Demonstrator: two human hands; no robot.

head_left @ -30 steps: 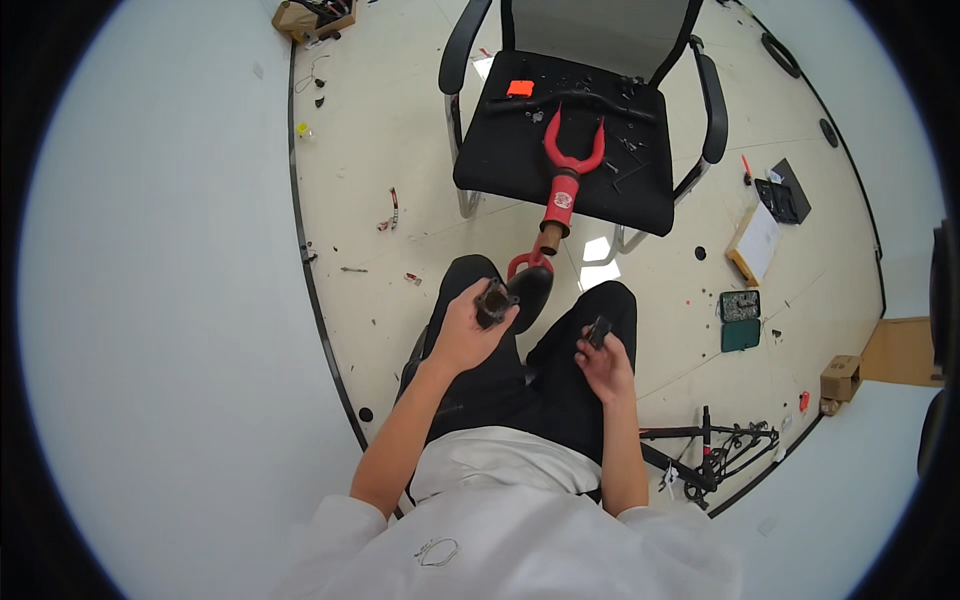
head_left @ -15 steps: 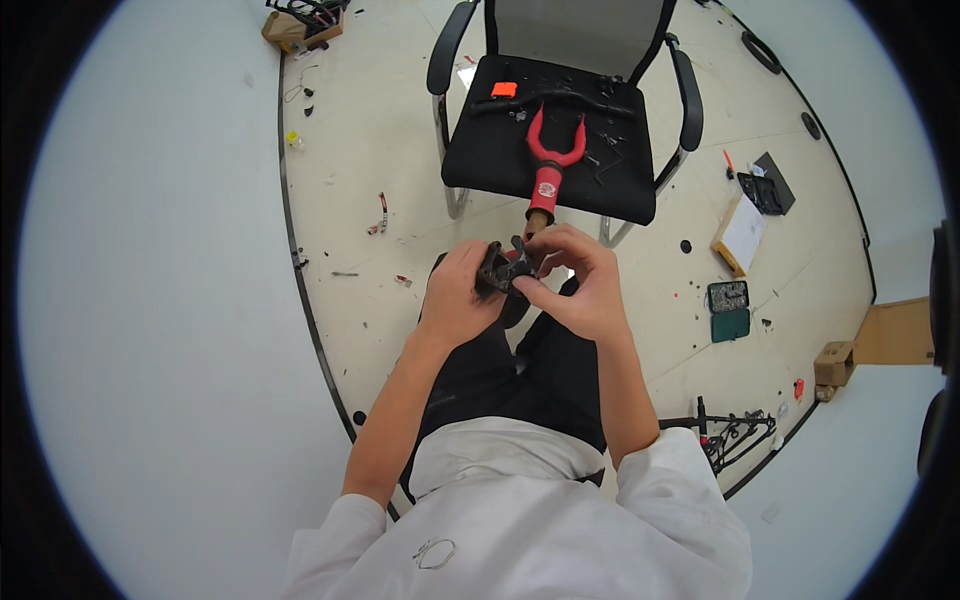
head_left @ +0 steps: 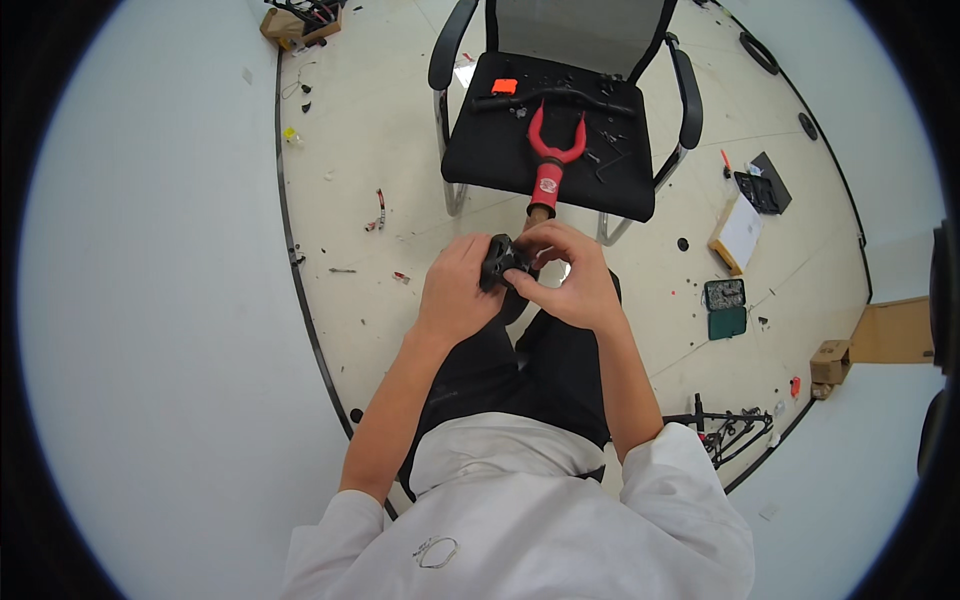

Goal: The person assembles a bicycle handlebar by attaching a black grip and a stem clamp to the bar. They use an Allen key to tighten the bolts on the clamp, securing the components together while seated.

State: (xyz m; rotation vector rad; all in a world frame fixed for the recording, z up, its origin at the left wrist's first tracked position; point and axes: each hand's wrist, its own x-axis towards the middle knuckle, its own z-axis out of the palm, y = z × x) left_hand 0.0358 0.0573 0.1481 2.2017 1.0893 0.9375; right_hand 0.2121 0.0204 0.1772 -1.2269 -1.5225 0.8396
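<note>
Just above my knees, I held the small black part between both hands, over my dark trousers. My left hand cupped it from the left, its fingers curled around the near side and closed on it. My right hand came in from the right, thumb and forefinger pinched together on the part's right edge, so the piece lay directly between the two sets of fingers, touching both. Neither hand was clearly nearer; they met on it. I could not tell its long axis, since my fingers hid most of it. Beyond my hands, well apart, stood the black chair with the red fork-shaped piece lying on its seat, stem pointing toward me, and a black handlebar behind it.
</note>
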